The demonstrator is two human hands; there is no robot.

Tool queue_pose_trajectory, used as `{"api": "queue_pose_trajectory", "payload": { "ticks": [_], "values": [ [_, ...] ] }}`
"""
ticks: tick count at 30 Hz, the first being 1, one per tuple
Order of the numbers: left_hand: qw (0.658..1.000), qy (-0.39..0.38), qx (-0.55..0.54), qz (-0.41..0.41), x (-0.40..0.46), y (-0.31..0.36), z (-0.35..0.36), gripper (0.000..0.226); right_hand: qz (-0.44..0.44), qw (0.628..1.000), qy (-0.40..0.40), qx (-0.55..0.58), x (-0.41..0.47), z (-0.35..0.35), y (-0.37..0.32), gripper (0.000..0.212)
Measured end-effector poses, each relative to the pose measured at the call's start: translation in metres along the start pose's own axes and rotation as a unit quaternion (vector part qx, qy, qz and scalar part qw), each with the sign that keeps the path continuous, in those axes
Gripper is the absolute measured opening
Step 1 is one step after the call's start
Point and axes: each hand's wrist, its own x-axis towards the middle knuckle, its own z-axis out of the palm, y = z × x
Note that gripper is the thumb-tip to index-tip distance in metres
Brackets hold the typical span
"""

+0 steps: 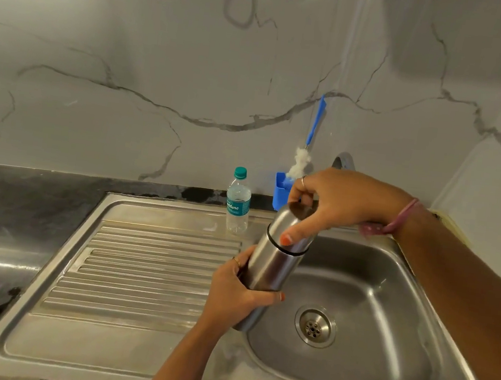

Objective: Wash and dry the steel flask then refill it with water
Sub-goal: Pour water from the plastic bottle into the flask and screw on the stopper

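The left hand (240, 286) grips the lower body of the steel flask (275, 262), held tilted above the sink (387, 301). The right hand (329, 202) curls over its cap (294, 223), apparently gripping it. A plastic bottle (237, 202) stands at eleven o'clock from the flask.

I see the flask (275, 256) tilted over the left rim of the sink basin (387, 301), my left hand (240, 286) low on it, my right hand (333, 200) on its cap. The drainboard (138, 270) lies left of the basin; a water bottle (237, 201) stands at its back edge, a brush holder (280, 193) just right of that
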Motion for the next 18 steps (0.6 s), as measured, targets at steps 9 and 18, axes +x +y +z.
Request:
{"api": "queue_pose_trajectory", "payload": {
  "ticks": [9, 18],
  "values": [
    [0.999, -0.026, -0.018, -0.023, 0.0, -0.01, -0.006, 0.069, -0.2, 0.945, 0.125, -0.225, 0.009, 0.02, 0.011, 0.08],
    [0.999, -0.03, 0.025, -0.014, 0.008, -0.012, -0.016, 0.073, -0.124, 0.95, 0.196, -0.21, 0.013, 0.049, 0.008, 0.066]
  ]
}}
